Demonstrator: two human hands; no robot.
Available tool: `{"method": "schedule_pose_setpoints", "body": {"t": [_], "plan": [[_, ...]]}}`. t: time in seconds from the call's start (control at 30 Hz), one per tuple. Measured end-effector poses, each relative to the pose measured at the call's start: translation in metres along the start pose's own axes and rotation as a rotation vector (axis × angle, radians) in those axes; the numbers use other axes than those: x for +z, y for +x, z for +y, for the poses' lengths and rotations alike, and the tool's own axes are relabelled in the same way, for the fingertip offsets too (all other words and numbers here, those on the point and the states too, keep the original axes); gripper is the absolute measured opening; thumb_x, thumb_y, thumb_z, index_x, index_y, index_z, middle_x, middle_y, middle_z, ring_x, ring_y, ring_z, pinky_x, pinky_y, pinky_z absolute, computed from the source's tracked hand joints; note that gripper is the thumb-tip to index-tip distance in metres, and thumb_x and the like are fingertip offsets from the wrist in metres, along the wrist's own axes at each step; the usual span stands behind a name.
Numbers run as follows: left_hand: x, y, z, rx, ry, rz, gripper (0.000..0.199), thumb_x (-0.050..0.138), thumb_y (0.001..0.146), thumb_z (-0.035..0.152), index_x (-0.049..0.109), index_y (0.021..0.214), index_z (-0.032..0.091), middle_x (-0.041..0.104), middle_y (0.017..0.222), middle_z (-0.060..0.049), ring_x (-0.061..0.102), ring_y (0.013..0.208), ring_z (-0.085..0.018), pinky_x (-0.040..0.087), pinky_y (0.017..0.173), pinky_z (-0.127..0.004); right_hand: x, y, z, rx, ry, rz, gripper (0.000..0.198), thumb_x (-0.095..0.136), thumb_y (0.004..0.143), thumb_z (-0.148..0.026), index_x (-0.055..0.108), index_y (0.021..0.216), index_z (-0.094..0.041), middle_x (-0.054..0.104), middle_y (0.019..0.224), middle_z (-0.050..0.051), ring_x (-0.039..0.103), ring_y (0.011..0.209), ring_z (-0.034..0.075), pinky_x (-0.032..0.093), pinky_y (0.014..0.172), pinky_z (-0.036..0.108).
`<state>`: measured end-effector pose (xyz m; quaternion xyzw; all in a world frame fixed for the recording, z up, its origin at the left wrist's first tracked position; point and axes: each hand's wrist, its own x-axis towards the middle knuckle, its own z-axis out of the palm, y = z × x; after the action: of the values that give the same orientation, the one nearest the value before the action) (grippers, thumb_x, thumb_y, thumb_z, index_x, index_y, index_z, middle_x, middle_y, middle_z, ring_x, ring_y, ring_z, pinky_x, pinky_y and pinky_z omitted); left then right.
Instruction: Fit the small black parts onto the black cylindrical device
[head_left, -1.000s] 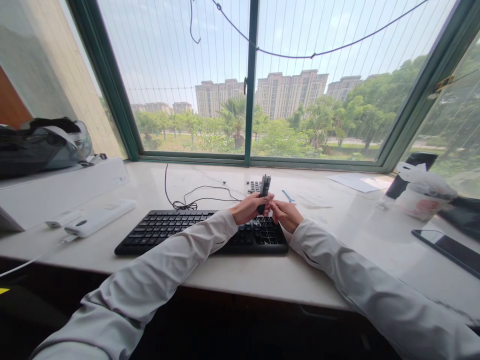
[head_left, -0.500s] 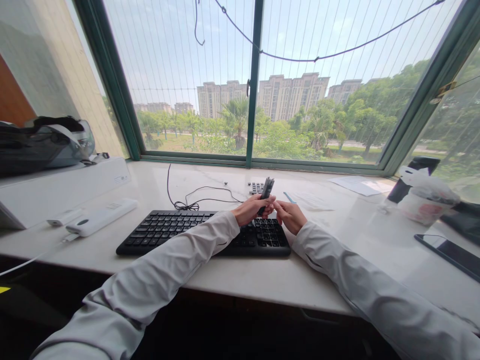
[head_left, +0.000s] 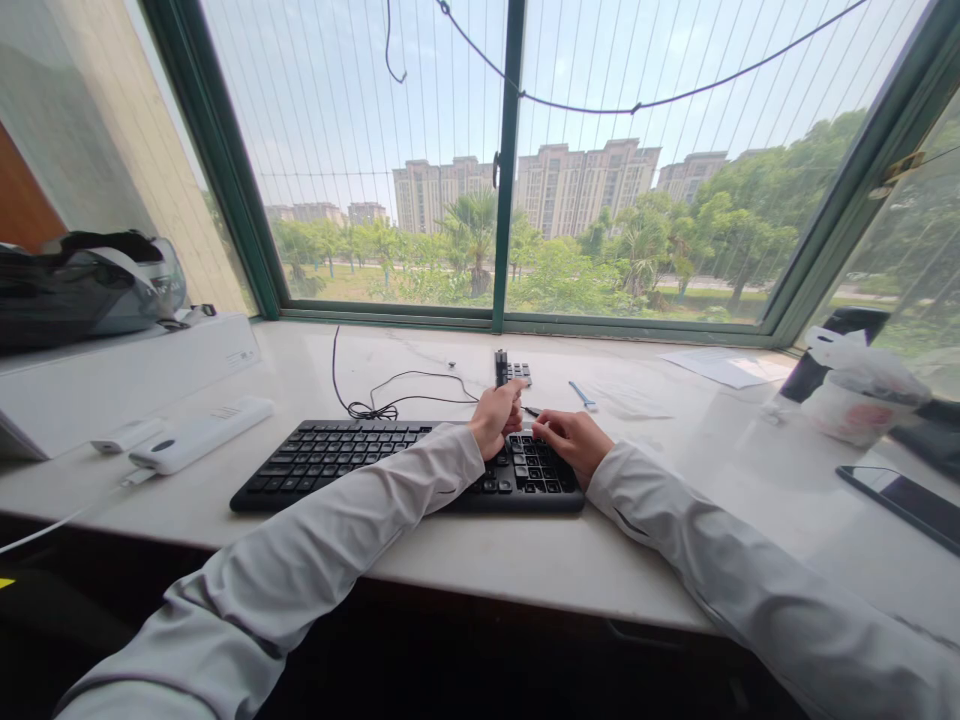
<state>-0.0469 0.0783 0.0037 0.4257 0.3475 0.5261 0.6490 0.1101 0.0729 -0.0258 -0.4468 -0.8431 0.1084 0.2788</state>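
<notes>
My left hand is closed around a narrow black tool, whose squared end stands up above the fist; its exact kind does not show. Beneath both hands lies a black keyboard. On its number pad, at the right end, several keycaps are off and the square sockets show. My right hand is over the upper part of that pad, fingers pinched together. A thin dark tip shows between the hands; I cannot tell which hand it belongs to. Loose keycaps lie just behind my left hand.
A blue stick-like tool and clear plastic lie behind my right hand. The keyboard cable is coiled at the back. White power strip and box stand left; a phone, bagged cup and paper are right.
My left hand has turned and moved slightly left, so the black tool now stands more upright and farther left. My right hand has drawn apart from it and dropped toward the number pad.
</notes>
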Motion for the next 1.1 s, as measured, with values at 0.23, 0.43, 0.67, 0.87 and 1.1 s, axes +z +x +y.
{"method": "schedule_pose_setpoints", "body": {"t": [0.23,0.43,0.67,0.87,1.1], "plan": [[0.005,-0.004,-0.002,0.063,0.059,0.027,0.039,0.055,0.078,0.029,0.026,0.053,0.022,0.021,0.039,0.010,0.017,0.032,-0.003,0.014,0.034,-0.021,0.000,-0.002,-0.003,-0.031,-0.102,-0.004,0.028,0.049,0.085,-0.042,0.062,0.084,-0.018,0.052,0.055,-0.002,0.038,0.048,0.009,0.027,0.052,0.023],[0.005,-0.006,-0.007,0.092,0.194,-0.005,0.038,0.056,0.080,0.033,0.030,0.055,0.020,0.026,0.042,0.008,0.022,0.035,-0.003,0.021,0.036,-0.020,0.000,-0.002,-0.004,-0.040,-0.118,0.003,0.025,0.049,0.085,-0.040,0.062,0.083,-0.018,0.052,0.054,-0.003,0.037,0.047,0.008,0.027,0.052,0.022],[0.006,-0.006,-0.003,0.069,0.177,0.035,0.034,0.056,0.082,0.032,0.033,0.060,0.020,0.026,0.045,0.009,0.024,0.036,-0.004,0.022,0.038,-0.020,0.000,-0.002,-0.002,-0.031,-0.121,0.005,0.025,0.049,0.086,-0.040,0.062,0.083,-0.018,0.052,0.054,-0.003,0.038,0.047,0.008,0.027,0.052,0.023],[0.006,-0.007,0.001,0.113,0.219,-0.078,0.036,0.058,0.081,0.039,0.034,0.062,0.019,0.028,0.048,0.008,0.026,0.039,-0.004,0.024,0.039,-0.019,-0.001,-0.002,-0.003,-0.029,-0.121,0.009,0.024,0.050,0.085,-0.039,0.063,0.083,-0.018,0.052,0.054,-0.003,0.039,0.047,0.008,0.027,0.052,0.022],[0.008,-0.012,0.007,0.062,0.307,-0.118,0.033,0.059,0.081,0.043,0.042,0.069,0.017,0.036,0.054,0.006,0.034,0.043,-0.004,0.029,0.044,-0.020,-0.001,-0.002,-0.003,-0.026,-0.132,0.005,0.025,0.049,0.086,-0.039,0.063,0.083,-0.019,0.053,0.054,-0.003,0.040,0.047,0.008,0.028,0.053,0.023]]}}
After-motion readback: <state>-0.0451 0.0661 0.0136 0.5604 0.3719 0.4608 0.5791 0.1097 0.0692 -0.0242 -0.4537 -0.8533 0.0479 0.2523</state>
